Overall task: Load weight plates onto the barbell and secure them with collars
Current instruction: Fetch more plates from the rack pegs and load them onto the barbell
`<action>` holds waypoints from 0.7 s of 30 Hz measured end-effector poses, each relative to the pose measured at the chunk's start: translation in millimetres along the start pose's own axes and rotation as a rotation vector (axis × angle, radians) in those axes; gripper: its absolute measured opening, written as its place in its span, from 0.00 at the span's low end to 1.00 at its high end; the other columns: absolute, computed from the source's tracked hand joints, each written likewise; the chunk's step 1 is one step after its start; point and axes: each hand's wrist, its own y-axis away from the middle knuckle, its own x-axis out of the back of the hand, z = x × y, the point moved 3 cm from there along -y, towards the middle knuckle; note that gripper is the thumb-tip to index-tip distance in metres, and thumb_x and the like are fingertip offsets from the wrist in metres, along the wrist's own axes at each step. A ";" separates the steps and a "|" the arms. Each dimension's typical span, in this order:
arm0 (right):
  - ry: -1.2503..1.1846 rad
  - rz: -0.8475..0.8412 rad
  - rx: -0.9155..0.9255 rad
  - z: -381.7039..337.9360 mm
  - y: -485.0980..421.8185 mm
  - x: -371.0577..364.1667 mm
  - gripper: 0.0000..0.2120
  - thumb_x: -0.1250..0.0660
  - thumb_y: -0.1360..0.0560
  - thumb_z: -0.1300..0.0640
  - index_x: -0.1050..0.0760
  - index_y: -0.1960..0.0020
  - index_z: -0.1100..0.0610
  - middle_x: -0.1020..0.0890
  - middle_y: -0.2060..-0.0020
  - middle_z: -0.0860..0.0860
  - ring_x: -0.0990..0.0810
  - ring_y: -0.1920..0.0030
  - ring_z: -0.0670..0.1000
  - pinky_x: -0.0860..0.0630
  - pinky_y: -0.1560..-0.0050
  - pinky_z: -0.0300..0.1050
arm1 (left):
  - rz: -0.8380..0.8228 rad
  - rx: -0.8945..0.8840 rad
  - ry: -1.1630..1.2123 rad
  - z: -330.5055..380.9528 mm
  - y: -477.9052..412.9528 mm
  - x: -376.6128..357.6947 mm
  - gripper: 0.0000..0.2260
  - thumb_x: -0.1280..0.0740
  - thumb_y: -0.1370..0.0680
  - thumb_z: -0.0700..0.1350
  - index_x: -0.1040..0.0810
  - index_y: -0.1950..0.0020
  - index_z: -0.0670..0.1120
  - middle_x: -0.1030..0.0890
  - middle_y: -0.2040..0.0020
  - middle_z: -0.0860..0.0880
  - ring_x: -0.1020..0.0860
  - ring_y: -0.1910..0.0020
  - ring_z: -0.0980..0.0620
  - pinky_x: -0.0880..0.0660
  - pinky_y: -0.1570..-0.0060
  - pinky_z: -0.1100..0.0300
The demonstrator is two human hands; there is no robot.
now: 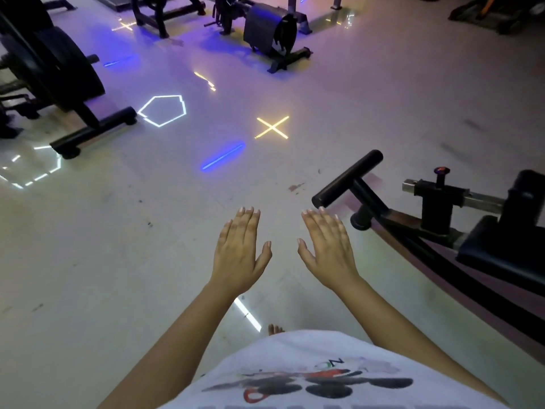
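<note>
My left hand (240, 249) and my right hand (327, 247) are stretched out side by side over the pale gym floor, palms down, fingers straight and held together, holding nothing. Black weight plates (70, 66) hang on a machine at the far left, well away from both hands. No barbell or collar shows in this view.
A black bench frame with a T-shaped foot bar (348, 178) and an adjustment pin (441, 172) stands just right of my right hand. A rowing-type machine (271, 31) sits at the back. A machine foot (94, 131) juts out at left. Coloured light shapes lie on the shiny floor (147, 231).
</note>
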 end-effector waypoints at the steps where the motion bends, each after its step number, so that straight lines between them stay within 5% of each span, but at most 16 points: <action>1: -0.005 0.000 -0.002 5.8 -22.7 -3.2 0.25 0.34 0.27 0.56 0.34 0.32 0.62 0.28 0.34 0.58 0.34 0.31 0.59 0.44 0.31 0.58 | -0.002 0.003 0.000 -6.4 -23.0 0.3 0.26 0.47 0.24 0.52 0.35 0.31 0.38 0.29 0.33 0.39 0.34 0.32 0.40 0.39 0.34 0.44; 10: -0.010 -0.018 -0.049 63.0 -189.5 -60.9 0.25 0.33 0.27 0.57 0.34 0.32 0.62 0.28 0.34 0.59 0.33 0.32 0.59 0.45 0.31 0.58 | -0.082 -0.037 0.025 -65.7 -207.3 -40.5 0.26 0.47 0.25 0.52 0.35 0.31 0.38 0.28 0.34 0.39 0.33 0.32 0.41 0.39 0.34 0.45; 21: 0.016 0.031 -0.355 154.8 -390.2 -105.8 0.23 0.32 0.28 0.59 0.31 0.34 0.63 0.25 0.37 0.59 0.30 0.34 0.59 0.46 0.32 0.57 | -0.223 -0.266 0.083 -119.5 -483.4 -94.9 0.27 0.49 0.23 0.55 0.39 0.29 0.39 0.33 0.30 0.40 0.37 0.29 0.42 0.44 0.31 0.48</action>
